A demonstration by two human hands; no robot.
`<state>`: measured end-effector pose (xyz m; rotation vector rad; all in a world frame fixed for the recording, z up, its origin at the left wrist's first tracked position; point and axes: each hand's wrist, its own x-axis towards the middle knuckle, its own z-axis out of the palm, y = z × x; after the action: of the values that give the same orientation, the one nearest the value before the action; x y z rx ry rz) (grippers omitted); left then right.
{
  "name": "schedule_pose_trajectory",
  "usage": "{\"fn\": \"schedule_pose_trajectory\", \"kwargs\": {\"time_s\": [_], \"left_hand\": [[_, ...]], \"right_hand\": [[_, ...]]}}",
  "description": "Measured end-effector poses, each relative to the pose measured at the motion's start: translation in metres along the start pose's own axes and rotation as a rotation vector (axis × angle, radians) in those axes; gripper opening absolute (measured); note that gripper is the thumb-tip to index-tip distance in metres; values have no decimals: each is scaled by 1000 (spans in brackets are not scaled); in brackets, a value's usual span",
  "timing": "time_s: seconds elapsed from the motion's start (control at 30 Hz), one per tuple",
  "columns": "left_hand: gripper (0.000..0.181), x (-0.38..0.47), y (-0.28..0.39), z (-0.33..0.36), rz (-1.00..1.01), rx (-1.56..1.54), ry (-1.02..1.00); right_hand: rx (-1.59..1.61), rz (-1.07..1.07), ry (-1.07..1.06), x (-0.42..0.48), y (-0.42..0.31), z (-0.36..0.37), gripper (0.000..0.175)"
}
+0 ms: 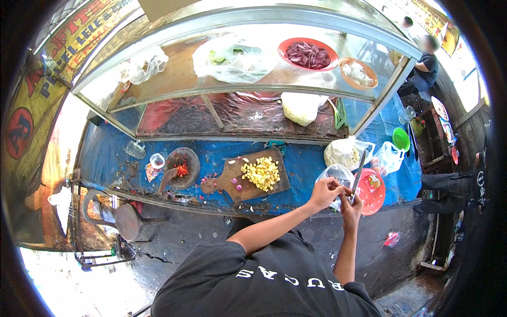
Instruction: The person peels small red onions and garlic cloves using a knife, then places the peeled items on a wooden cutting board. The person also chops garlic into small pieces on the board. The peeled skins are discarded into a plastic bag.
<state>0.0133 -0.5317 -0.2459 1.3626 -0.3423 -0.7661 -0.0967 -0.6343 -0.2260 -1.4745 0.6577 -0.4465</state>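
My right hand (pixel 351 208) grips a kitchen knife (pixel 359 170) with its blade pointing up and away from me. Against it, my left hand (pixel 326 194) pinches a small brownish piece, mostly hidden by the fingers. Both hands meet above the table's front edge, beside a red plastic plate (pixel 372 202) holding a small printed packet (pixel 372 183). Just behind them lies a clear plastic bag (pixel 336 174). To the left, a wooden cutting board (pixel 233 190) carries a pile of diced pale-yellow pieces (pixel 261 173) and a few small purple bits.
A stone mortar (pixel 190 158) with chopped red chilli and a pestle (pixel 167 180) stands left, near a glass mug (pixel 135 149). Behind, a glass display case (pixel 237 89) holds a bowl of sliced shallots (pixel 308 55). A plastic stool (pixel 127 222) is on the floor. People are at right.
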Motion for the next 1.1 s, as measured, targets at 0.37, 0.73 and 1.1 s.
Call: {"fn": "schedule_pose_trajectory", "kwargs": {"time_s": [0.37,0.73,1.1], "left_hand": [[39,-14,11,5,338,947,23],[44,7,10,11,307,938,-49],[32,48,20,-2,356,1065,-183]], "right_hand": [[138,137,304,-13,17,23,22],[412,114,308,4,24,22,17],[596,129,252,17,11,-2,15]]}}
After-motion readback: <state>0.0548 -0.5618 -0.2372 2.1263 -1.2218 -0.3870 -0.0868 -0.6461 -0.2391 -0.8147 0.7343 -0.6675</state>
